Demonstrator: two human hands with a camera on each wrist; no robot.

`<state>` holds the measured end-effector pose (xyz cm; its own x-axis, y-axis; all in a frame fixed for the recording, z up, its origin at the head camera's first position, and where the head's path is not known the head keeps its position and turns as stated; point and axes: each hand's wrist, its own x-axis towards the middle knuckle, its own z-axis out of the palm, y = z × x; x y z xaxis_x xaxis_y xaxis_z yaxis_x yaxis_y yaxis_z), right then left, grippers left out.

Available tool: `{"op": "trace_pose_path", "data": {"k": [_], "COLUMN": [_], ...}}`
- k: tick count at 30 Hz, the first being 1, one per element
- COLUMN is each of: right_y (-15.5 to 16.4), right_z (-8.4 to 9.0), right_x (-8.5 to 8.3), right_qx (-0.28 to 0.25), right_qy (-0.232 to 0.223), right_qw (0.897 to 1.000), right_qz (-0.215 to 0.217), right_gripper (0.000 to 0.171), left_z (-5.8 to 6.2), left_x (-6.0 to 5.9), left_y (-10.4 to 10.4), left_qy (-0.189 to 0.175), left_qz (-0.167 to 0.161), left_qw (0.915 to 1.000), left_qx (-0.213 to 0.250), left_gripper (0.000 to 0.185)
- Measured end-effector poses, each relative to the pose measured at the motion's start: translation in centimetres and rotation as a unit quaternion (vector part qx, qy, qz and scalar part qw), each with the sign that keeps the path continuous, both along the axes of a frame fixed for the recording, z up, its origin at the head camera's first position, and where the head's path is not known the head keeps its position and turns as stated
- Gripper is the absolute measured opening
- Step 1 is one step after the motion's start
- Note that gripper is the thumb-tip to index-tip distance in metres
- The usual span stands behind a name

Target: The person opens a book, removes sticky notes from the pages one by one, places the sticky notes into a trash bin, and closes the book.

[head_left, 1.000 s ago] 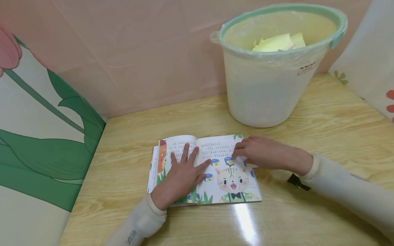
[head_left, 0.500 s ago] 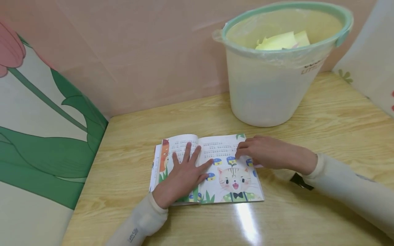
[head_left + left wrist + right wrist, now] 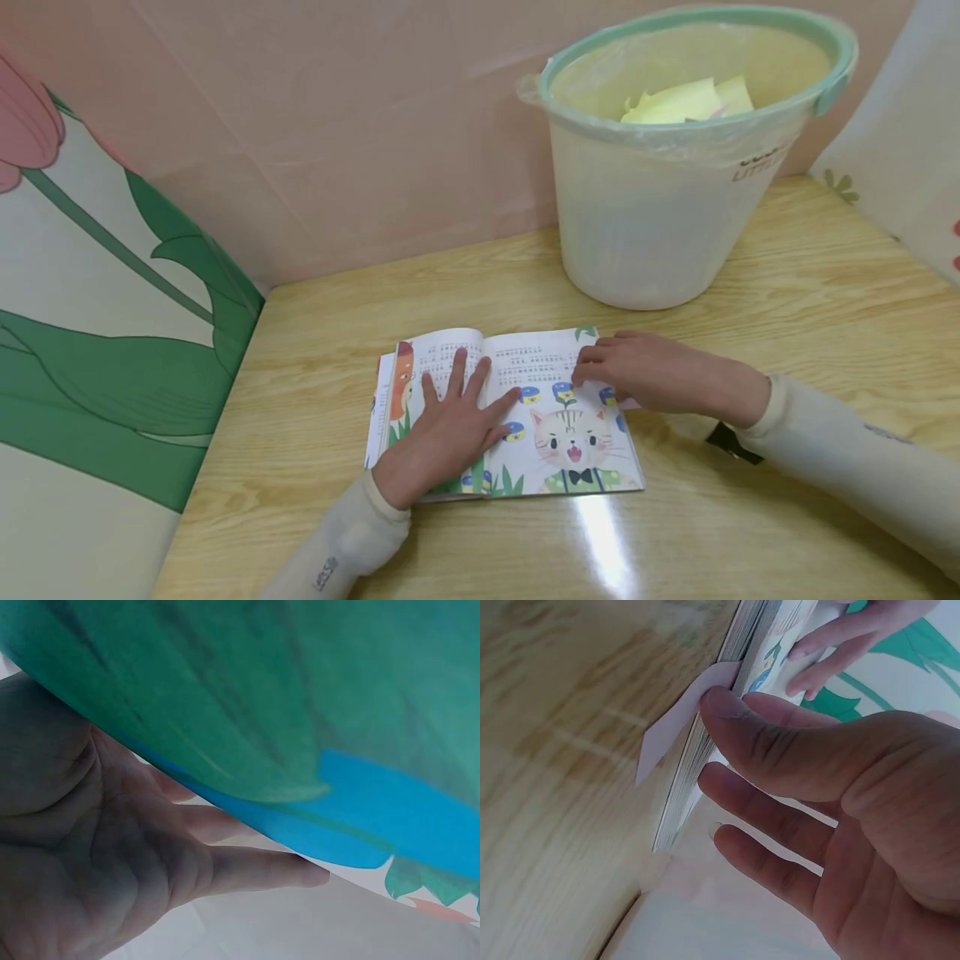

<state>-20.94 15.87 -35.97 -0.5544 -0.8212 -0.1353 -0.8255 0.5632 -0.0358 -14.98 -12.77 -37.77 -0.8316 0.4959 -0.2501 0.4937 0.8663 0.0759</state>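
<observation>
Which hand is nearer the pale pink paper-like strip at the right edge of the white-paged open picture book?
Right. The right hand is at the strip, apparently touching it; the left hand lies spread across the book, farther left.

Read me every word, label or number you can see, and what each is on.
"LITTL", on the bin; dark mark above it unreadable.
"Lets", apparently, rest blurred, on the left sleeve.
Right sleeve: print too blurred.
Open book: printed lines too small to read.
</observation>
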Motion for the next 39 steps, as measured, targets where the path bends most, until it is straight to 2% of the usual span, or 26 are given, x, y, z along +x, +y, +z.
{"op": "trace_pose_path", "data": {"k": [13, 19, 23, 27, 31, 36, 39], "right_y": [0.2, -0.3, -0.7, -0.9, -1.2, -1.8, -2.1], "right_z": [0.4, 0.8, 1.0, 1.1, 1.1, 1.0, 0.9], "right_x": [0.4, 0.6, 0.6, 0.5, 0.6, 0.9, 1.2], "right_qx": [0.016, -0.002, -0.04, -0.105, -0.187, -0.257, -0.278], "right_qy": [0.006, 0.044, 0.088, 0.136, 0.161, 0.192, 0.197], "right_qw": [1.0, 0.999, 0.995, 0.985, 0.969, 0.947, 0.94], "right_qz": [-0.004, 0.008, 0.022, 0.022, 0.003, -0.027, -0.021], "right_gripper": [0.048, 0.046, 0.048, 0.053, 0.06, 0.049, 0.042], "left_z": [0.0, 0.1, 0.0, 0.1, 0.1, 0.3, 0.8], "left_x": [0.1, 0.1, 0.0, 0.0, 0.0, -0.2, -0.4], "left_y": [-0.1, -0.1, -0.1, -0.2, -0.3, -0.7, -1.2], "left_qy": [0.01, 0.01, 0.005, 0.005, 0.008, -0.005, -0.018], "left_qz": [-0.004, -0.005, -0.004, -0.005, 0.001, 0.014, 0.012], "left_qw": [0.9999, 0.9999, 1.0, 1.0, 1.0, 0.9998, 0.9988], "left_qx": [0.0, -0.004, -0.004, 0.002, 0.0, 0.01, 0.044], "left_gripper": [0.051, 0.052, 0.053, 0.054, 0.056, 0.062, 0.065]}}
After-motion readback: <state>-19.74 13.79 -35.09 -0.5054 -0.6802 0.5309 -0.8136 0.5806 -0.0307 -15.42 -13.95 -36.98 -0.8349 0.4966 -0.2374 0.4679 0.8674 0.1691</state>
